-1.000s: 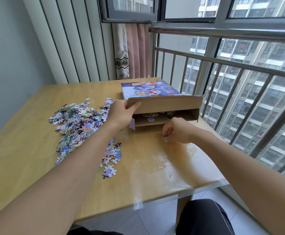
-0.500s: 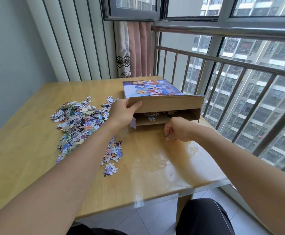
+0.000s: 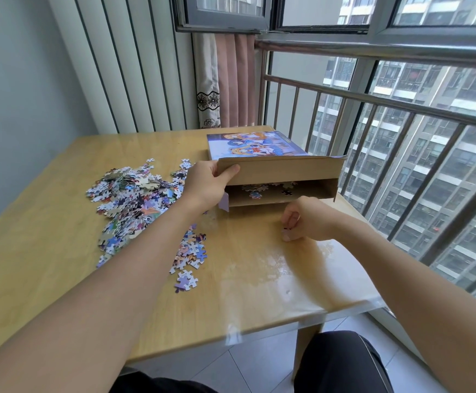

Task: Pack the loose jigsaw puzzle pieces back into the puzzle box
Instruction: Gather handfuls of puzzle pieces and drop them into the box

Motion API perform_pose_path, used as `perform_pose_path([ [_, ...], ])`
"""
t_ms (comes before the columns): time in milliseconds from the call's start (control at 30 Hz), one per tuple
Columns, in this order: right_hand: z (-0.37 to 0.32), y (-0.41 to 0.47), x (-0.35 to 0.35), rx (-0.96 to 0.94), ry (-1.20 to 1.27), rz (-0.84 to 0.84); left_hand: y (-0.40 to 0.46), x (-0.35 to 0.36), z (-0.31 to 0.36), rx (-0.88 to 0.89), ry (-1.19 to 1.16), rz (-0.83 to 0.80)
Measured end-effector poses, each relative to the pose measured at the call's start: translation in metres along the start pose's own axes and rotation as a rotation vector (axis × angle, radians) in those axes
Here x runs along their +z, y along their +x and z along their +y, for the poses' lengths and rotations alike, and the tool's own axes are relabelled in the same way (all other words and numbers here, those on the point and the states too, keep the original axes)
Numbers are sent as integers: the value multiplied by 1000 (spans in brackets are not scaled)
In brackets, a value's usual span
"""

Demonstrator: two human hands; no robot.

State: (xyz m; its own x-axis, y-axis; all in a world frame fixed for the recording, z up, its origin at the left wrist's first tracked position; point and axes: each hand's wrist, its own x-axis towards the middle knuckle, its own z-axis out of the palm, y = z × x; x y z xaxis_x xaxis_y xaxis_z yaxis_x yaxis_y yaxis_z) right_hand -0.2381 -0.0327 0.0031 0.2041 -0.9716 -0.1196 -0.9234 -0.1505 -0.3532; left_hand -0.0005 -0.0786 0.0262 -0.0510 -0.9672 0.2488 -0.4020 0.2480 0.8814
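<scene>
The puzzle box lies at the far right of the wooden table, its near end open and its brown flap lifted. My left hand grips the flap's left corner, thumb on its front. A few pieces lie inside the box. My right hand sits just in front of the opening, its fingers pinching a small puzzle piece against the tabletop. A big heap of loose pieces lies to the left, with a smaller trail running toward me under my left forearm.
A metal railing and glass run along the table's right side. Vertical blinds and a pink curtain stand behind the table. The table's near right corner is close to my dark-clothed knee.
My right hand has stayed in front of the box opening, its fingers working on a small piece at the tabletop. The left hand keeps holding the flap up.
</scene>
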Motion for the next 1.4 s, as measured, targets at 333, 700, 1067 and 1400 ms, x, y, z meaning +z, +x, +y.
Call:
perform_pose_path([
  [333,-8,7,-5,39,-7,-50,-1,1,-1,-5,-4,-8],
  [700,-13,2,2,35,-94,7,-2,0,0,-5,-12,-12],
  [1067,-18,-2,-9,393,1409,349,-3,0,3,16,-29,-4],
  [1400,-15,-8,9,0,112,703,-1,-11,11,55,-64,10],
])
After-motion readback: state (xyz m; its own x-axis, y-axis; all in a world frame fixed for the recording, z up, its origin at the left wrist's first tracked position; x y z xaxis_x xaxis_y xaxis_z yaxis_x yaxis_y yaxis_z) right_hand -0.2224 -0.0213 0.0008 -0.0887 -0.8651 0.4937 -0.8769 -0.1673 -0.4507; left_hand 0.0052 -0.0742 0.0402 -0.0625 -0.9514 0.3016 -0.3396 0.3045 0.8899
